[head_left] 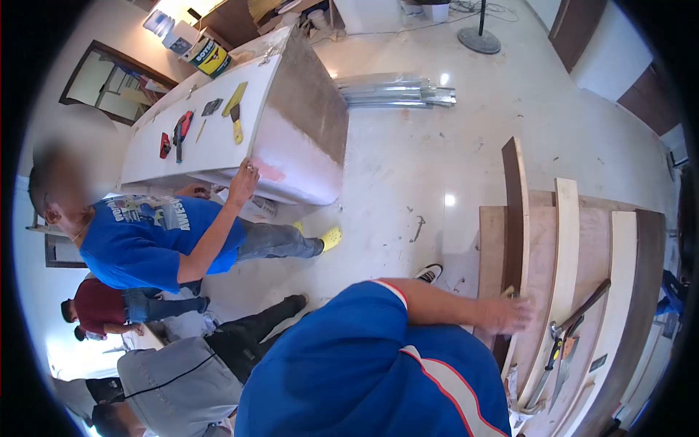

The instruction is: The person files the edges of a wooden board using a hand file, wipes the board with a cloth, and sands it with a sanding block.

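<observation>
My left hand [506, 315] reaches over the wood boards at the right, close to a narrow dark brown board [515, 193]. Motion blurs it, but its fingers look apart and I see nothing in them. Beyond it, on pale wood strips [566, 218], lie a hammer with a dark handle [591, 300], a yellow-and-black handled tool [556, 354] and a pointed metal blade [563, 373]. My right hand does not show.
A person in a blue shirt [149, 237] touches a white-topped cabinet [233, 91] holding tools and a bucket [210, 58]. Metal profiles [397, 93] lie on the floor beside it. More people, in red [102, 302] and grey [178, 379], are at lower left.
</observation>
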Motion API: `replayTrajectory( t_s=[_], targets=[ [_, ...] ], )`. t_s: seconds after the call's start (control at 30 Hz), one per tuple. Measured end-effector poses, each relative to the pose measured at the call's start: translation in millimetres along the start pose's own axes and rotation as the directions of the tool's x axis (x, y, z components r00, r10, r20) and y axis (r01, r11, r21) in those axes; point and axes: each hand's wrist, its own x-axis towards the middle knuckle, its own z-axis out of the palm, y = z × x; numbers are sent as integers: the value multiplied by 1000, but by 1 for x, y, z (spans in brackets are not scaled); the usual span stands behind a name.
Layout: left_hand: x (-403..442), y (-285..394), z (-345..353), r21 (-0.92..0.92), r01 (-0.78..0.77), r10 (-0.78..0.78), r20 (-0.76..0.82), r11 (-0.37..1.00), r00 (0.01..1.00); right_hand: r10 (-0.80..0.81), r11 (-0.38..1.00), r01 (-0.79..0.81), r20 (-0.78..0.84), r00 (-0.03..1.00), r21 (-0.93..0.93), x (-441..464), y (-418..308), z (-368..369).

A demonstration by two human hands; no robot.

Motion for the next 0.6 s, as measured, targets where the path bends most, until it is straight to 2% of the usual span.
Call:
replayTrajectory(
  t_s=[0.07, 0.13, 0.23, 0.3, 0.37, 0.47, 0.5, 0.53, 0.57, 0.6],
  targets=[
    [11, -38, -66, 141, 150, -175, 189, 979, 966, 0, 1000, 0, 17, 1000, 4, 3, -3, -2],
    [9, -97, -99, 355, 219, -260, 73, 909, 963, 0, 1000, 0, 30, 1000, 4, 6, -5, -2],
    [24, -110, -126, 555, 335, -354, -78, 761, 932, -11, 1000, 11, 34, 999, 10, 12, -7, -1],
    [18, -78, -84, 257, 455, -469, -9, 852, 883, -16, 1000, 15, 38, 999, 14, 15, -7, 0],
    [6, -34, -28, 147, 239, -242, 4, 960, 970, -20, 1000, 19, 46, 999, 20, 18, -9, 1],
    [1, -40, -50, 161, 63, -57, -42, 985, 998, -28, 999, 27, 52, 998, 26, 20, -8, 0],
    [4, -65, -64, 109, 234, -242, 67, 966, 968, -35, 999, 34, 60, 998, 24, 21, -8, -1],
    [7, -98, -84, 75, 399, -406, 184, 914, 895, -42, 999, 41, 62, 997, 22, 21, -8, -1],
    [11, -115, -106, 288, 352, -381, 47, 890, 924, -45, 999, 44, 63, 997, 24, 22, -9, -1],
    [15, -124, -119, 492, 315, -317, -82, 811, 945, -48, 999, 46, 64, 997, 22, 23, -9, 0]
  ],
)
